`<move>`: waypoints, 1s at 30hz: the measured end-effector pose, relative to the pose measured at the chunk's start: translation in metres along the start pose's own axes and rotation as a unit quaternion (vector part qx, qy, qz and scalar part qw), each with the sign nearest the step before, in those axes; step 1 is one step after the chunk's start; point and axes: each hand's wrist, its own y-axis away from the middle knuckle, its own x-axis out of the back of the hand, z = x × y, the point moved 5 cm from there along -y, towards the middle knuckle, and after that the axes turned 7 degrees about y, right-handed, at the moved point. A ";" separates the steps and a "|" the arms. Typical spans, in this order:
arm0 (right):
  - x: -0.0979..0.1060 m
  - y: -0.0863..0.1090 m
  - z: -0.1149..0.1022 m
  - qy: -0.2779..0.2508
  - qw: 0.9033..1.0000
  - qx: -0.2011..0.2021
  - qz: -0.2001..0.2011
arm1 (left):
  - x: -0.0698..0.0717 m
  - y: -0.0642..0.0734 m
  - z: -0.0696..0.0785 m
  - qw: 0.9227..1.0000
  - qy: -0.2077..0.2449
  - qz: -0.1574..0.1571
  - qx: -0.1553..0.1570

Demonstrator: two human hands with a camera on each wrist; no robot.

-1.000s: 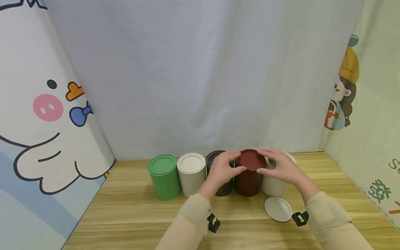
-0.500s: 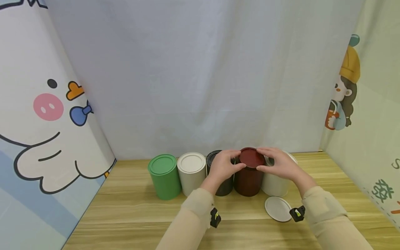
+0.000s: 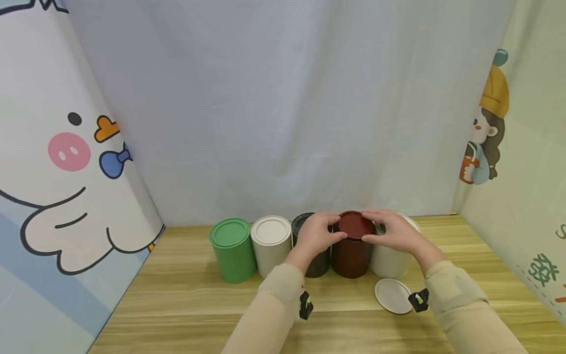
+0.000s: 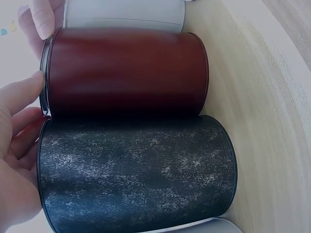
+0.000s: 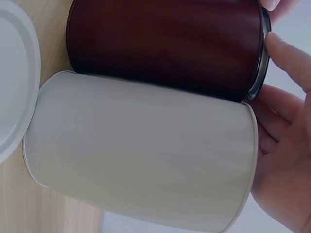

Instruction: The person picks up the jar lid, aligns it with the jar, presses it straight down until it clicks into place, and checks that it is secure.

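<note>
Gripping the red lid (image 3: 355,224)

Head view: left hand (image 3: 315,237) and right hand (image 3: 395,233) are pinching its edge atop the red can (image 3: 351,258). Left wrist: a silvery band (image 4: 45,60), not showing in the head view, is edging the lid. Right wrist: a loose white lid (image 5: 14,82) is showing up close. Versus half a second ago, the red lid is sitting slightly lower.

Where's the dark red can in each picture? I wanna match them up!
Head: the dark red can is low, right of the middle, second from the right in the row.
Left wrist: the dark red can looks sideways, above the black can.
Right wrist: the dark red can is cut off by the top edge.
Shared landmark: its white neighbour, shown right, above, then below.
</note>
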 end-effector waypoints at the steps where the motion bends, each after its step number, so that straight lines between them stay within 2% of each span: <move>1: 0.000 0.000 0.000 0.000 1.000 -0.001 -0.001 | 0.000 0.000 0.000 1.000 -0.001 -0.002 0.003; 8: -0.001 -0.002 0.003 0.005 1.000 -0.003 -0.009 | -0.002 0.000 0.001 1.000 -0.003 -0.014 0.021; 19: -0.002 -0.003 0.004 -0.005 1.000 0.002 -0.023 | -0.002 -0.001 -0.002 1.000 -0.004 -0.019 0.024; 30: -0.006 -0.002 0.005 -0.003 1.000 0.019 0.002 | -0.002 0.001 0.000 1.000 -0.001 -0.018 0.017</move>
